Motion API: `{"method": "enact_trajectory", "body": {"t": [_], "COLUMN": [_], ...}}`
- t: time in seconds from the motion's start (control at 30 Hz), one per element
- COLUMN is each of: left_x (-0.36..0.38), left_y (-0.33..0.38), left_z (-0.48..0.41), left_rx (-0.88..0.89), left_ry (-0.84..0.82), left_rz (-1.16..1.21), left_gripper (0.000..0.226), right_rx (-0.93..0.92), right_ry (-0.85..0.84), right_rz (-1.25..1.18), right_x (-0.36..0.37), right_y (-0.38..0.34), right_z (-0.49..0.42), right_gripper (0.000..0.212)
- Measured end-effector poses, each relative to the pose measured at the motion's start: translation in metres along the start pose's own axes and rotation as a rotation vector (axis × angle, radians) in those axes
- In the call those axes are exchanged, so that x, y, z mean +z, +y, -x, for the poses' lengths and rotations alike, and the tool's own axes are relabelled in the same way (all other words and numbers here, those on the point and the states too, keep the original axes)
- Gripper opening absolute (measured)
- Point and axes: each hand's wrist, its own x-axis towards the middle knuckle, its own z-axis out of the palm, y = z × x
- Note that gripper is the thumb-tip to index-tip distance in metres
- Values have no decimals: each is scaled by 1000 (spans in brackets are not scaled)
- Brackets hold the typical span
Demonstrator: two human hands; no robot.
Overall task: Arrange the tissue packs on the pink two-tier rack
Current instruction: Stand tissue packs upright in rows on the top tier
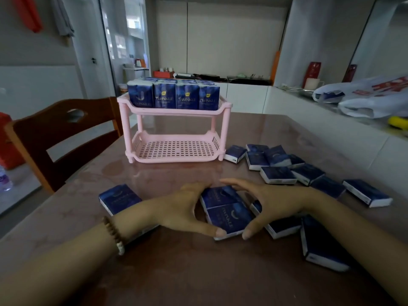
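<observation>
Several loose tissue packs (278, 174) crowd the table (176, 261) beside both hands' grip.

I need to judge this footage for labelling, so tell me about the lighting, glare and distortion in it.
Head view: dim, bluish indoor light; soft glare on the glossy table behind the pink two-tier rack; wide-angle bending curves the walls and stretches the forearms; print on the tissue packs between the left hand and right hand is soft, while the rack's front row reads TWINKLE.
</observation>
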Motion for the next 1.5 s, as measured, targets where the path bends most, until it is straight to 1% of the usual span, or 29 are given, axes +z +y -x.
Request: {"method": "enact_trajectory", "body": {"t": [0.1, 0.17, 0.27, 0.43, 0.5, 0.6, 0.63, 0.67, 0.77, 0.83, 0.93, 1.1, 1.2, 1.3, 1.37, 1.43, 1.5], "left_x": [3, 3, 2, 4, 3, 3, 4, 4, 3, 2, 1, -2, -3, -3, -4, -5, -4], "left_y": [-5, -7, -9, -9, -9, -9, -9, -9, -8, -9, -11, -13, -14, -13, -10, -8, -9], "left_z": [-2, -2, -3, -4, -4, -3, -3, -3, -2, -2, -2, -1, 0, -1, -2, -4, -6], "left_rx": [14, 8, 21, 42, 32, 14, 17, 25, 54, 61, 46, -32, -49, -61, -69, -61, -59], "left_ry": [11, 29, 64, 84, 85, 82, 84, 87, 81, 72, 81, 124, 117, 90, 88, 102, 122], "left_rz": [31, 81, 177, 230, 228, 265, 275, 280, 308, 307, 252, 226, 319, 388, 400, 437, 462], "left_gripper": [88, 88, 84, 90, 90, 89, 88, 87, 91, 91, 89, 87, 84, 79, 69, 55, 46], "right_rx": [-50, -62, -76, -97, -110, -122, -116, -111, -86, -83, -103, -70, -73, -92, -119, -159, -185], "right_ry": [48, 80, 124, 203, 210, 242, 248, 234, 156, 151, 184, 226, 226, 241, 291, 380, 470], "right_rz": [23, -10, -45, -26, -13, -29, -48, -64, -20, 9, -3, -18, -6, 24, 8, -23, -18], "right_x": [4, 5, 7, 12, 13, 12, 12, 11, 11, 12, 13, 11, 12, 7, 1, -2, 3], "right_y": [2, 5, 9, 11, 10, 8, 8, 9, 11, 11, 10, 4, 2, 0, -2, -3, -3], "right_z": [-2, -4, -7, -10, -10, -9, -8, -8, -8, -10, -9, -5, -6, -3, -1, -2, -7], "right_gripper": [91, 87, 91, 100, 93, 72, 70, 75, 103, 107, 98, 69, 58, 51, 49, 49, 49]}}
